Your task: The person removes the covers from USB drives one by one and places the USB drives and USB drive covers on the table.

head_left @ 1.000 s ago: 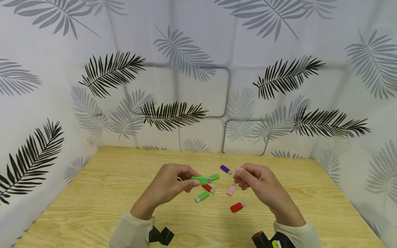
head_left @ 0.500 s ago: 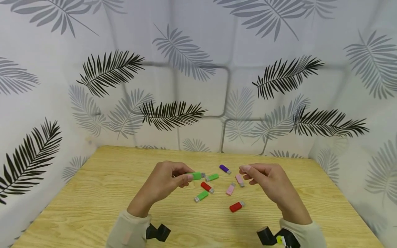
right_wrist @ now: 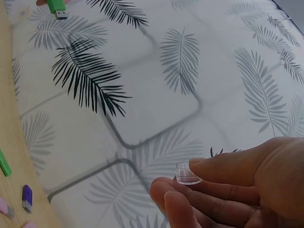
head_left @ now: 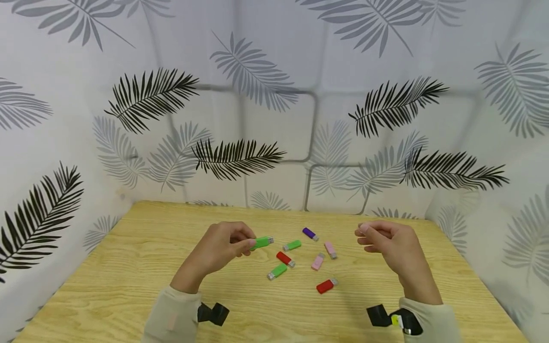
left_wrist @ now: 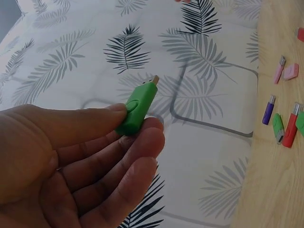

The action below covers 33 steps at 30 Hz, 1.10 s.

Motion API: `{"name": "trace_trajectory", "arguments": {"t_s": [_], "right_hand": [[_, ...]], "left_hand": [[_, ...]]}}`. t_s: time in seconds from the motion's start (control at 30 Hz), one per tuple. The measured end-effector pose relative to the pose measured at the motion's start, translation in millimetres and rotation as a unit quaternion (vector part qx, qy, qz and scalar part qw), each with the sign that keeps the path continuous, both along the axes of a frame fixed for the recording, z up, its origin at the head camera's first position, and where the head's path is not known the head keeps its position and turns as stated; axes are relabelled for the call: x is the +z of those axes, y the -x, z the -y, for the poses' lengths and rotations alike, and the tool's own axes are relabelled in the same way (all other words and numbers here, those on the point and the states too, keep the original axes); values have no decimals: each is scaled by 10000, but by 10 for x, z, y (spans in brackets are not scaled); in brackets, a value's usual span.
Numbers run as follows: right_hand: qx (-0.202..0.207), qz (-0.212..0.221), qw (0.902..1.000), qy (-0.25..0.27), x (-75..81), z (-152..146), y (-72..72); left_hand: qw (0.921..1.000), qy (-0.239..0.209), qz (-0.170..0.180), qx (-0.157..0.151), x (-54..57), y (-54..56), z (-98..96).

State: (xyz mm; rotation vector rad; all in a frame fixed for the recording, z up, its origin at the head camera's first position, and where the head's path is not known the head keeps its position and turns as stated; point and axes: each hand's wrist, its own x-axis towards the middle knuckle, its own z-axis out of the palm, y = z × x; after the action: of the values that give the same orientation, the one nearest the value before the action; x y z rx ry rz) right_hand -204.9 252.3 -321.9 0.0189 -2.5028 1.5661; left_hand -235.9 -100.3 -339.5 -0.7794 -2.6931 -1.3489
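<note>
We pinch a green memory stick (left_wrist: pixel 137 111) in our left hand (head_left: pixel 223 245) and a small clear cap (right_wrist: pixel 187 174) in our right hand (head_left: pixel 390 240), with seven more sticks (head_left: pixel 283 257) lying on the counter (head_left: pixel 257 314) between our hands.

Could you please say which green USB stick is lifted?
The green USB stick pinched in the left hand; the other two lie on the table.

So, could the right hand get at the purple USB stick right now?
Probably yes: nothing covers the purple USB stick, though the right hand pinches a small clear piece, which may need putting down first.
</note>
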Motion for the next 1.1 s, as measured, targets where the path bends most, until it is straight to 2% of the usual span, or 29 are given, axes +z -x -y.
{"name": "trace_trajectory", "arguments": {"t_s": [0.13,0.37,0.67,0.87,1.1], "right_hand": [[-152,-38,9998,77,-45,-146,27],[-348,123,9991,-231,-139,-318,90],[-608,528,9958,-442,-257,-441,155],[-680,976,9886,-919,-309,-532,153],[-896,1008,9781,-1586,-389,-634,178]], "left_hand": [[9998,59,190,1,-48,67,94],[9980,378,497,43,-184,190,306],[9917,321,1002,741,-365,341,516],[9865,223,1299,975,-432,362,584],[9783,455,1520,1332,-520,372,687]]}}
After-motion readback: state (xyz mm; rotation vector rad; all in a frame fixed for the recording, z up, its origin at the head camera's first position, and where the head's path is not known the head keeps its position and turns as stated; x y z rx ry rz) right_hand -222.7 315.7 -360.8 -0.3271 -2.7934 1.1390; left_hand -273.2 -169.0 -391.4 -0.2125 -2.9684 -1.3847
